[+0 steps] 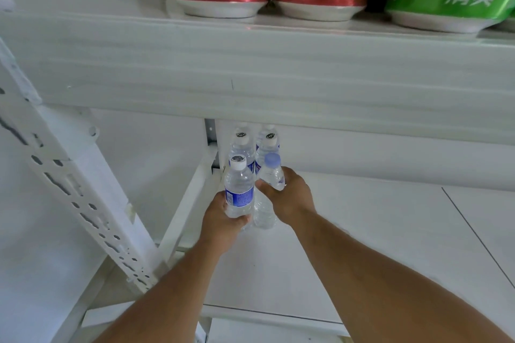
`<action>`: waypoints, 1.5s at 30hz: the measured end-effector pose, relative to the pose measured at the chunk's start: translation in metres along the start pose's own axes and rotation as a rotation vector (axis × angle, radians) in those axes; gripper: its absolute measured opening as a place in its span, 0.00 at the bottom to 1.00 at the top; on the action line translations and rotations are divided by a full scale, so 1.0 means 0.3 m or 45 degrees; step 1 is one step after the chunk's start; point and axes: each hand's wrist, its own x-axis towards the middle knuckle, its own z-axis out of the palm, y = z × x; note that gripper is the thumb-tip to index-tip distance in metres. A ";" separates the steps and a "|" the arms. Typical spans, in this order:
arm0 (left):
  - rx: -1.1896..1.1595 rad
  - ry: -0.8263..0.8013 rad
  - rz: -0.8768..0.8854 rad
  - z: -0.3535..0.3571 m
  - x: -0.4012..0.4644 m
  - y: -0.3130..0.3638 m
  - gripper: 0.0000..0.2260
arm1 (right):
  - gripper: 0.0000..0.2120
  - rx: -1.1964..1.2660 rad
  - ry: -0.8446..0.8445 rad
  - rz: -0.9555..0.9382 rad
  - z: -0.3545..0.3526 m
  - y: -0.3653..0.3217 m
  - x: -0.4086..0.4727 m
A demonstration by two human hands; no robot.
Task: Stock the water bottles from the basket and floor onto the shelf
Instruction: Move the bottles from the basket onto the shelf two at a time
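left hand [223, 217] gripping blue-label bottle [239, 189] upright on shelf [362, 231]; right hand [287, 195] wrapped round blue-cap bottle [271, 175], tilted; 2 more bottles [242, 145] right behind, back-left corner

white-cap bottle [239, 189]: upright, blue label | blue-cap bottle [269, 192]: clear, tilted, beside it | shelf [362, 231]: white, bottles at left

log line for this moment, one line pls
left hand: grips blue-label bottle | right hand: grips blue-cap bottle | stocked bottles at back left of lower shelf | phase: placing
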 end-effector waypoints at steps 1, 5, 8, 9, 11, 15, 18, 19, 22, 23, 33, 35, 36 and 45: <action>0.008 -0.008 0.007 0.000 0.007 -0.001 0.22 | 0.18 0.004 -0.005 0.009 0.005 0.008 0.000; -0.007 -0.029 0.026 0.006 0.027 -0.004 0.23 | 0.23 0.006 -0.028 0.027 0.013 0.028 0.001; 0.002 -0.041 0.048 0.009 0.034 -0.004 0.24 | 0.24 0.009 -0.052 0.084 0.015 0.039 -0.012; 0.003 -0.042 0.050 0.010 0.036 -0.004 0.24 | 0.23 0.000 -0.070 0.106 0.017 0.043 -0.019; 0.013 -0.036 0.045 0.010 0.040 -0.007 0.24 | 0.23 -0.030 -0.126 0.152 0.022 0.057 -0.028; 0.055 -0.053 0.036 0.008 0.041 -0.014 0.24 | 0.26 -0.082 -0.161 0.227 0.029 0.080 -0.017; 0.068 -0.070 0.030 0.009 0.041 -0.023 0.25 | 0.27 -0.072 -0.142 0.240 0.035 0.087 -0.015; 0.068 -0.072 0.030 0.008 0.038 -0.026 0.25 | 0.27 -0.067 -0.138 0.245 0.037 0.089 -0.017; 0.080 -0.102 0.005 -0.001 0.017 -0.029 0.28 | 0.32 -0.073 -0.145 0.281 0.033 0.092 -0.030; 0.094 -0.117 -0.009 -0.006 0.006 -0.028 0.30 | 0.34 -0.076 -0.157 0.296 0.029 0.091 -0.036; 0.551 -0.252 0.024 -0.083 -0.197 0.033 0.34 | 0.36 -0.362 -0.174 0.206 -0.073 0.022 -0.236; 0.659 -0.325 0.062 -0.099 -0.249 0.049 0.35 | 0.36 -0.488 -0.195 0.175 -0.086 0.016 -0.309; 0.698 -0.356 0.084 -0.107 -0.278 0.055 0.35 | 0.35 -0.544 -0.210 0.162 -0.091 0.015 -0.348; 0.780 -0.399 0.146 -0.173 -0.603 0.102 0.34 | 0.36 -0.824 -0.294 0.019 -0.161 0.008 -0.684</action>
